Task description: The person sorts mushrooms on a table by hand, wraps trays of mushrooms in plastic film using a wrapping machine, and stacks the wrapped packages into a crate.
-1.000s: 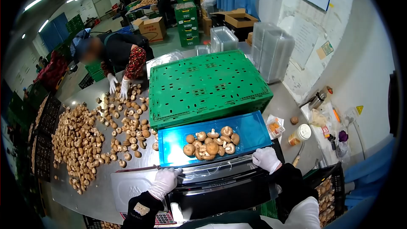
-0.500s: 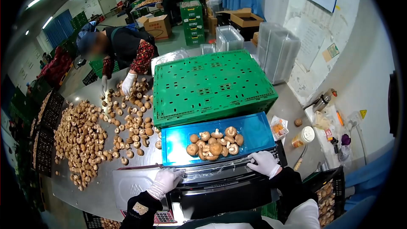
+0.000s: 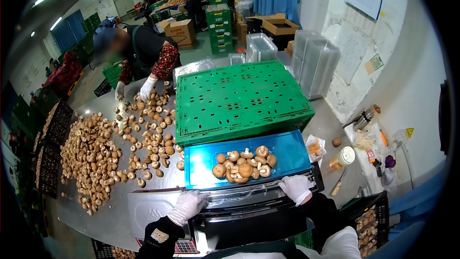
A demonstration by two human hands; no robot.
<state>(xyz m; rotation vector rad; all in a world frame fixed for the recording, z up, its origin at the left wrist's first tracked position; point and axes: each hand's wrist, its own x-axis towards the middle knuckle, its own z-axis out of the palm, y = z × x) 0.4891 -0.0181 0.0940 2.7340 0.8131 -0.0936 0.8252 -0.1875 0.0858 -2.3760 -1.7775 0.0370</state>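
A strip of clear plastic film [image 3: 242, 194] stretches along the front bar of a black wrapping machine [image 3: 254, 228]. At the film's left end my left hand [image 3: 189, 207], in a white glove, is closed with its fingertips pinching the edge. My gloved right hand [image 3: 295, 188] is closed at the other end, its fingers curled down onto the film. Just beyond the film, a cluster of brown mushrooms [image 3: 245, 170] sits in a clear tray on a blue surface [image 3: 199, 172]; the tray's outline is faint.
An upturned green crate [image 3: 244, 98] stands behind the blue surface. Loose mushrooms [image 3: 91, 153] cover the steel table to the left, where a co-worker's gloved hands [image 3: 147, 88] reach in. A scale [image 3: 151, 206], a lidded cup [image 3: 341, 158] and stacked clear trays [image 3: 314, 62] are nearby.
My view has shifted slightly. Both my hands stay at the film, with the right one barely moved. The co-worker's hands have moved a little among the mushrooms.
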